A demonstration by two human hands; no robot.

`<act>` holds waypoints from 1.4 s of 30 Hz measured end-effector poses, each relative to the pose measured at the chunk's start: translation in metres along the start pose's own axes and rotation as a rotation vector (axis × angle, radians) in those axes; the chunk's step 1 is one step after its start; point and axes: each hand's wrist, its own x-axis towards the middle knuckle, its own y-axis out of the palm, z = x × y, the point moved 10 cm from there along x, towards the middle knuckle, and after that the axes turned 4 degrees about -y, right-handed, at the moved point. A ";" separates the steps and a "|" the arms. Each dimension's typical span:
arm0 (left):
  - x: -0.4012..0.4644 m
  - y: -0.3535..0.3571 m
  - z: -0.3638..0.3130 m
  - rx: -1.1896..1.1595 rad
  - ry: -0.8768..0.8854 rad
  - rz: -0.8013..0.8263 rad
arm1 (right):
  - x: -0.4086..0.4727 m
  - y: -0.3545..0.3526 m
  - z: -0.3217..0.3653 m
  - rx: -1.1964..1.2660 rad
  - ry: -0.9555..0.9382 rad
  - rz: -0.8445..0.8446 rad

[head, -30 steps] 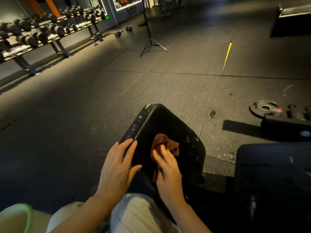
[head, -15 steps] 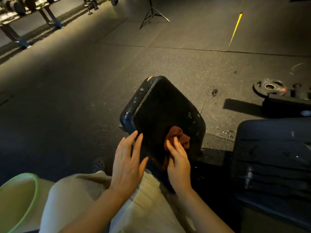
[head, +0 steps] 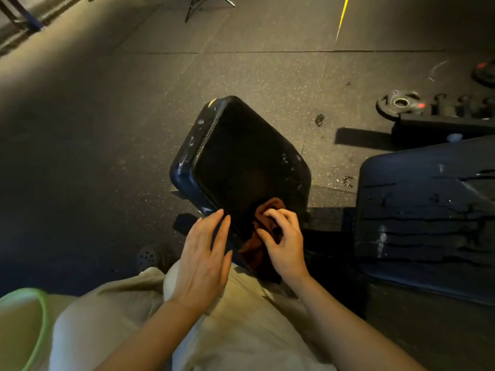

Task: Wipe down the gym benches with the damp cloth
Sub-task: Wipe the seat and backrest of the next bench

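Cloth on a black padded gym bench (head: 241,159), centre frame.
Right hand (head: 284,242) pinches the bunched brown cloth (head: 263,236); left hand (head: 205,261) flat, fingers straight; light-green plastic tub (head: 40,317), lower left, contents unclear.

Right hand (head: 284,242) fingers now curled, bunching cloth (head: 263,231).

green basin (head: 40,317) cut off at left, weight plate (head: 484,73) cropped right

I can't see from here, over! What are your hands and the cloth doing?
Right hand grips cloth on bench pad. Left hand open, fingertips at pad's near edge. Nothing in the way.
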 end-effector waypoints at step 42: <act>-0.011 0.051 -0.049 0.126 0.342 0.199 | -0.023 -0.024 -0.106 -0.186 0.223 -0.038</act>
